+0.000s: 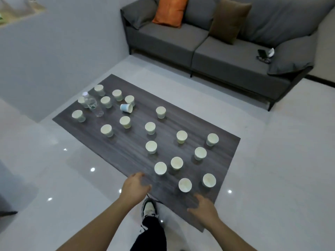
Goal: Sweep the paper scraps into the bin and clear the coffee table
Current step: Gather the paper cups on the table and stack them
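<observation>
Hovering hands: left hand (136, 187) and right hand (204, 208), fingers loosely spread, holding nothing
Desk (126, 142): upright paper cups (160, 168), one tipped cup (126, 107), bottle (92, 104)

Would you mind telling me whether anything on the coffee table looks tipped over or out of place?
Yes: one blue-and-white paper cup lies on its side near the far left of the coffee table, beside a clear plastic bottle; the other cups stand upright.

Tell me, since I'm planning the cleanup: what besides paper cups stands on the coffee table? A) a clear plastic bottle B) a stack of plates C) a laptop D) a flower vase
A: a clear plastic bottle stands among the paper cups at the coffee table's far left end.
</observation>
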`<state>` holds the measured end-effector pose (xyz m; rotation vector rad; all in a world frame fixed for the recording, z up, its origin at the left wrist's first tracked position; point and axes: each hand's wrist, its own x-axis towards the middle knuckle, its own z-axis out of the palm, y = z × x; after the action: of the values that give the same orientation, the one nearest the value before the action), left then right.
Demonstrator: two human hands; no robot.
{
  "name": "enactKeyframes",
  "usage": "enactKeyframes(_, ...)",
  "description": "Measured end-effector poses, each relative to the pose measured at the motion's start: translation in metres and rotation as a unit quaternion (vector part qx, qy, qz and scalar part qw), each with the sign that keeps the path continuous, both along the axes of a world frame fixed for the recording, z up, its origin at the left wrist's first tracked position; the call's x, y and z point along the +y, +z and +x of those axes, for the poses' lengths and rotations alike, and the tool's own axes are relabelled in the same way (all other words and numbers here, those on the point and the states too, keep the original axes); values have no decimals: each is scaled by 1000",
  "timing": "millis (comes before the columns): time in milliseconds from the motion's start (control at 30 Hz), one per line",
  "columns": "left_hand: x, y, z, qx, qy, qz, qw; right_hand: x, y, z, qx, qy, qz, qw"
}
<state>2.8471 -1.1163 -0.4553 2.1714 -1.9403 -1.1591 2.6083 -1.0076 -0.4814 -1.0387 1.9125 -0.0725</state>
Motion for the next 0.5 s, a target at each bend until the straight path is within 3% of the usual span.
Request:
enactKeyframes(400,-79,-96,2,-4,-106,101,989,-85,-77,31,66,-93,108,988)
enactKeyframes(500,-85,-115,1,0,-122,99,988,-96,-103,38,97,-95,85,987)
